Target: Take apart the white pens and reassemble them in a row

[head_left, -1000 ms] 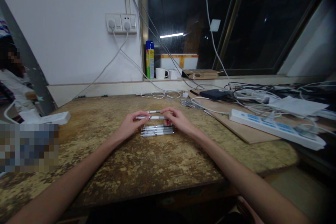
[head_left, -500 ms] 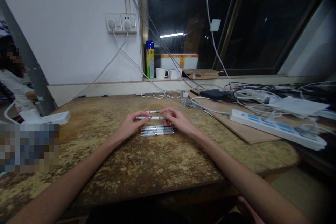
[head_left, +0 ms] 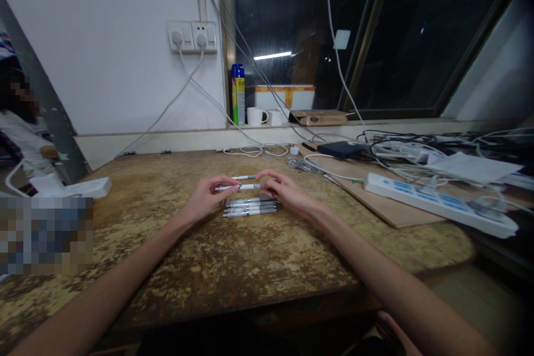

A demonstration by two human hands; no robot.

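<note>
Pinching one white pen (head_left: 241,187) at its two ends, the left hand (head_left: 204,200) and the right hand (head_left: 286,193) meet just above the middle of the frame. The pen's long axis runs left to right across the picture, level with the table edge, so each end points straight into one hand; neither hand is nearer than the other. The left thumb and forefinger close on the left tip, the right thumb and forefinger on the right end, while the remaining fingers curl loosely toward the table.

Directly below the held pen, a row of pens (head_left: 251,207) lies side by side, parallel to it and touching one another. Another single pen (head_left: 244,177) lies just above, near the fingertips.

The surface is a worn wooden table (head_left: 233,256) with patchy, flaking finish. At the right of the frame a white power strip (head_left: 434,203) rests on a board amid tangled cables. Along the sill at upper centre stand a spray can (head_left: 238,94) and a white mug (head_left: 255,116), before a dark window. A wall socket (head_left: 192,37) sits upper left.
</note>
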